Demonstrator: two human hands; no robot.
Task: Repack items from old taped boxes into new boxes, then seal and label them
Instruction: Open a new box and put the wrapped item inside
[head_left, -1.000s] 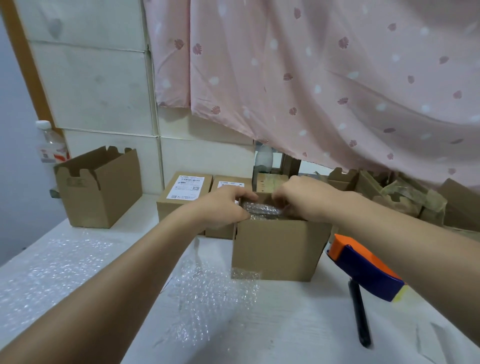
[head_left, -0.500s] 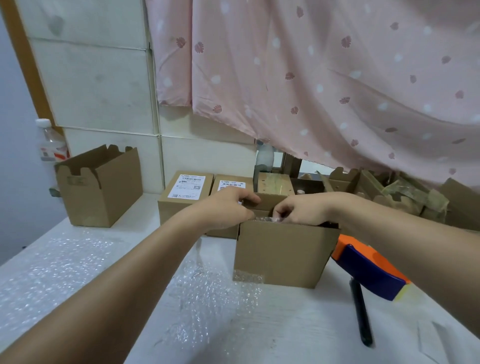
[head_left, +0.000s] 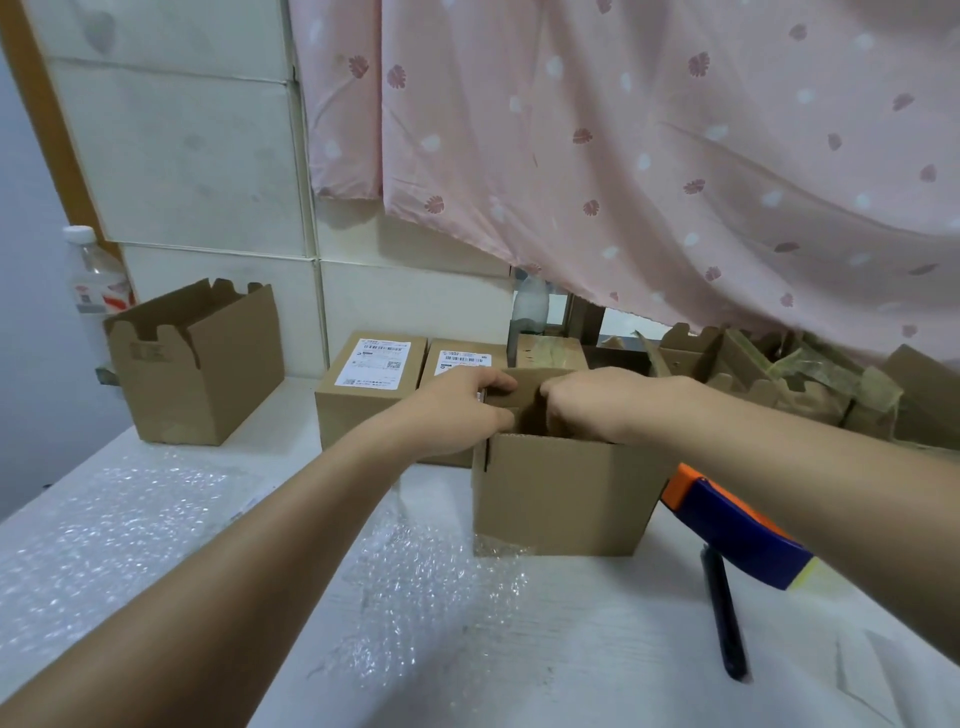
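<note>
A small brown cardboard box (head_left: 561, 499) stands open at the middle of the white table (head_left: 571, 649). My left hand (head_left: 462, 408) grips a raised flap (head_left: 527, 387) at the box's top left, fingers over its edge. My right hand (head_left: 592, 402) is at the same flap, thumb against it and fingers curled down into the box. Whatever is inside the box is hidden by my hands and the walls.
Two sealed, labelled boxes (head_left: 371, 387) (head_left: 460, 358) stand behind the box. An open empty box (head_left: 197, 364) is at the left, old taped boxes (head_left: 810, 384) at the back right. An orange-blue tape dispenser (head_left: 727, 530) and a black pen (head_left: 722, 613) lie right, bubble wrap (head_left: 431, 587) in front.
The bubble-wrapped item that showed at the box's top has gone down out of sight. Both hands have shifted from it onto a flap, which now stands up between them.
</note>
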